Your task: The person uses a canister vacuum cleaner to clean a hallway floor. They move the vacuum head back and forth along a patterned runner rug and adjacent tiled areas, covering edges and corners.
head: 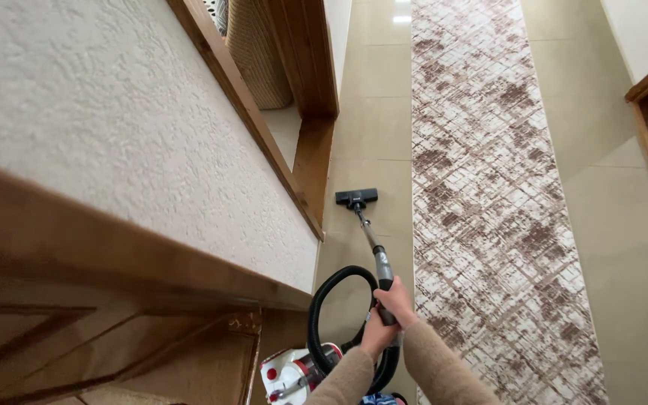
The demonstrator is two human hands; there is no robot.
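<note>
The vacuum wand [373,244] is gripped by both hands near its upper end, where the black hose [324,296] joins it. The right hand [397,298] is wrapped around the handle, fingers clamped shut on it, and the left hand [376,334] is closed on the same handle just below, the two hands touching. Both forearms are covered by tan knitted sleeves [433,367].

The wand is held slanting down and away from the person, and its black floor nozzle [356,197] is set flat on the beige tiled floor [373,120], between the wooden door frame [313,161] and the edge of a long patterned runner [481,187] in cream and brown. The nozzle lies just beside the runner without touching it.

The hose is looped back to a white and red canister [294,375], which is seen on the floor near the person's feet, beside a wooden door [114,352]. A textured white wall [114,127] is seen on the left.
</note>
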